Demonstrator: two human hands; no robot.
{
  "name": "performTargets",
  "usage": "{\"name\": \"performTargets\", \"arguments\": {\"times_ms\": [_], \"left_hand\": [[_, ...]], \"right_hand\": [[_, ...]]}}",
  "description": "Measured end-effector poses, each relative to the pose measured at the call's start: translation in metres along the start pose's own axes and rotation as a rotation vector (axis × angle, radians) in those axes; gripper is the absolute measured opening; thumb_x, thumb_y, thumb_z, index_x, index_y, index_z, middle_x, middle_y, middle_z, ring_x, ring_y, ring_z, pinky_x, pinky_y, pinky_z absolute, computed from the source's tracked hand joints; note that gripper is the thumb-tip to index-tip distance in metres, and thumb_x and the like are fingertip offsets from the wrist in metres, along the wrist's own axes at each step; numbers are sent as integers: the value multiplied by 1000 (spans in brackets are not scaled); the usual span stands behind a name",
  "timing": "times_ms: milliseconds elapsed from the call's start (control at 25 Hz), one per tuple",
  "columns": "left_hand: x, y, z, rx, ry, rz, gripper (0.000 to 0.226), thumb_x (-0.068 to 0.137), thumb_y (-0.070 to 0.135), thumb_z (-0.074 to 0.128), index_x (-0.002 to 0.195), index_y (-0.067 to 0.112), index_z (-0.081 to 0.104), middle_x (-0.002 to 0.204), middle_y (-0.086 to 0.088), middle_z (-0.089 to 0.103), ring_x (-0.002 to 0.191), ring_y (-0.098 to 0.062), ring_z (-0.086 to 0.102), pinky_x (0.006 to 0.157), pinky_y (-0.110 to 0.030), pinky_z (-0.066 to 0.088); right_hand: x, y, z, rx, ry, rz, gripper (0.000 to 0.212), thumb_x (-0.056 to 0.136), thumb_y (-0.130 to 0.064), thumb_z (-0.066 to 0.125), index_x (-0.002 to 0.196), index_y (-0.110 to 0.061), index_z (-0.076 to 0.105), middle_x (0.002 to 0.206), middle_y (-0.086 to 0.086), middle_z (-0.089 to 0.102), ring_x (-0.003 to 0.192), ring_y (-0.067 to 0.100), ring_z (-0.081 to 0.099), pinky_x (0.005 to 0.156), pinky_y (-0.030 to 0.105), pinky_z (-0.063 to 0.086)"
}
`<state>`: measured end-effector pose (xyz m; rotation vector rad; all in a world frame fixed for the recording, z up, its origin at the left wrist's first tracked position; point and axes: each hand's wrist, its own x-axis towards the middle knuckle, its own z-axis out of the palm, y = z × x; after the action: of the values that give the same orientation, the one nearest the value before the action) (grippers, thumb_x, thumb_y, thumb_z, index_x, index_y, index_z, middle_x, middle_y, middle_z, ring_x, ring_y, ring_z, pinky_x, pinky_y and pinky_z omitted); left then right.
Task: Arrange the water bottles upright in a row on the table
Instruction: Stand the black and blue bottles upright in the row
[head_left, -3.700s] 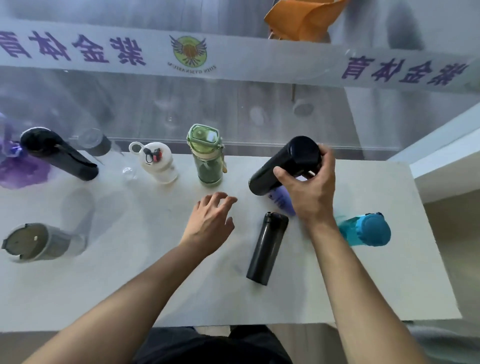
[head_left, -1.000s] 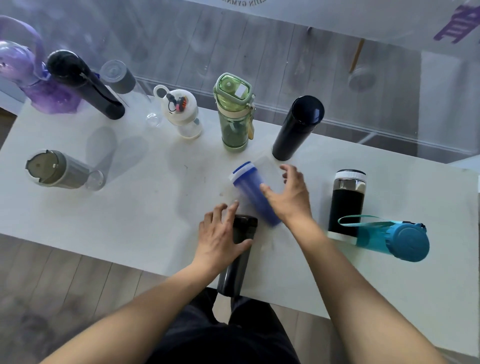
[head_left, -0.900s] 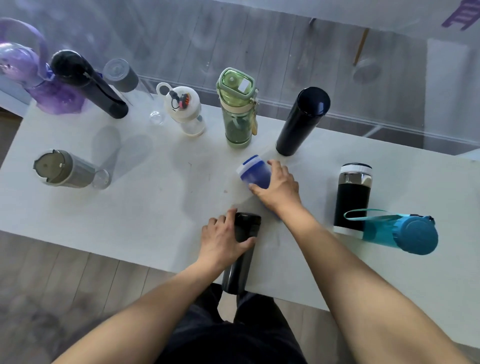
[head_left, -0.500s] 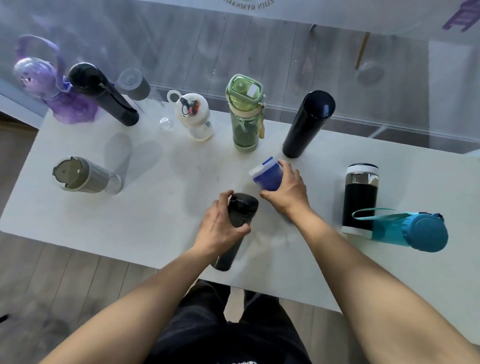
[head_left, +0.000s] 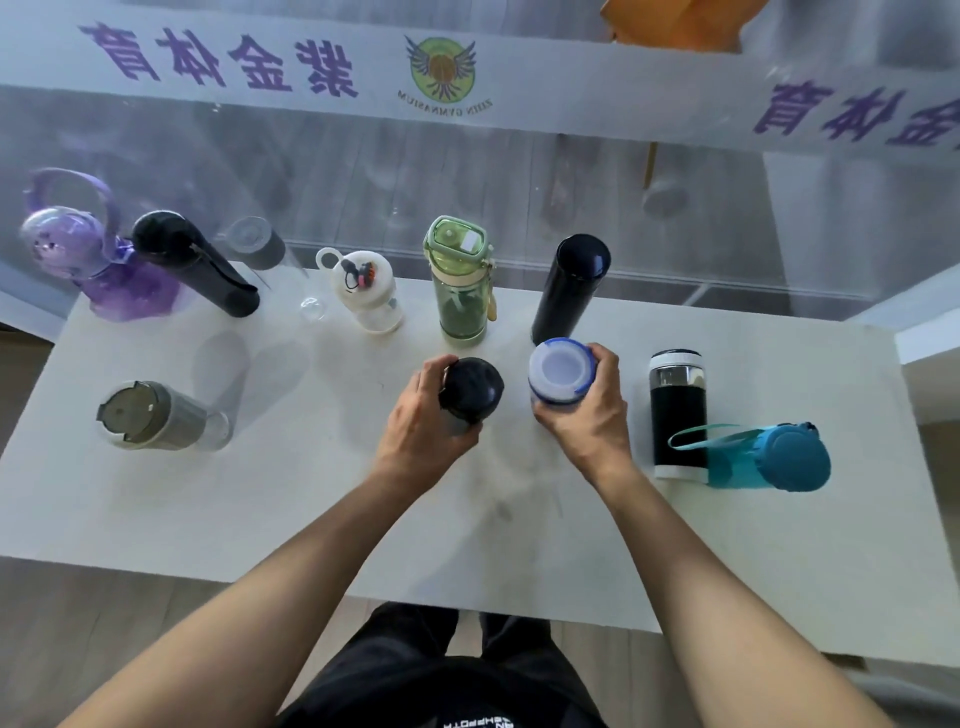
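My left hand (head_left: 426, 431) grips a black flask (head_left: 470, 392), held upright near the table's middle. My right hand (head_left: 589, 415) is closed around a blue bottle with a pale lid (head_left: 560, 371), also upright. Along the back edge stand a purple bottle (head_left: 78, 260), a black bottle (head_left: 195, 262), a clear bottle with a grey cap (head_left: 260, 247), a white bottle (head_left: 366, 291), a green bottle (head_left: 461, 283) and a dark navy flask (head_left: 571, 286). At the right a black bottle with a clear top (head_left: 678, 410) lies flat beside a teal bottle (head_left: 763, 457).
A grey-lidded tumbler (head_left: 156, 415) stands apart at the left front of the white table (head_left: 311, 493). A glass wall with a printed banner (head_left: 467, 73) runs directly behind the table. Wooden floor shows below the near edge.
Both hands have tipped their bottles from lying to upright: the left raised the black flask, the right stood the blue bottle on end. Earlier the right hand placed the navy flask in the back row.
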<state>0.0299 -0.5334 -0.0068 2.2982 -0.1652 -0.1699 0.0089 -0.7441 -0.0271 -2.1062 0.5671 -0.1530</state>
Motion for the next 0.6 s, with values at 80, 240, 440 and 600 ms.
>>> {"name": "performTargets", "arguments": {"times_ms": [80,240,440,600], "left_hand": [[-2,-2,-4,-5,-15,-11,78,66,29,85,131,25,41,122,4,57,106,-17,56,85,-26,45],[-8,-11,-12,39,-80,14,88,69,32,85,142,30,35,127,0,49,113,-19,52,92,-30,45],[-5,-12,-23,149,-152,84,83,71,39,81,141,32,36,125,-2,49,111,-29,53,91,-40,48],[-3,-6,-30,201,-130,162,87,68,47,78,143,32,36,132,-3,47,114,-29,47,99,-41,44]], "right_hand": [[-7,3,-3,-42,16,-3,87,63,-37,89,133,-32,38,128,-9,56,109,23,61,94,40,51],[-24,10,-10,-103,37,-22,98,63,-39,91,144,-30,36,135,-2,49,124,24,52,101,44,48],[-31,-1,-19,-178,94,-44,88,63,-46,89,136,-23,47,129,-1,56,116,23,58,96,46,51],[-32,-16,-25,-213,90,-23,81,63,-42,87,132,-22,49,126,-1,58,108,25,62,92,46,52]]}}
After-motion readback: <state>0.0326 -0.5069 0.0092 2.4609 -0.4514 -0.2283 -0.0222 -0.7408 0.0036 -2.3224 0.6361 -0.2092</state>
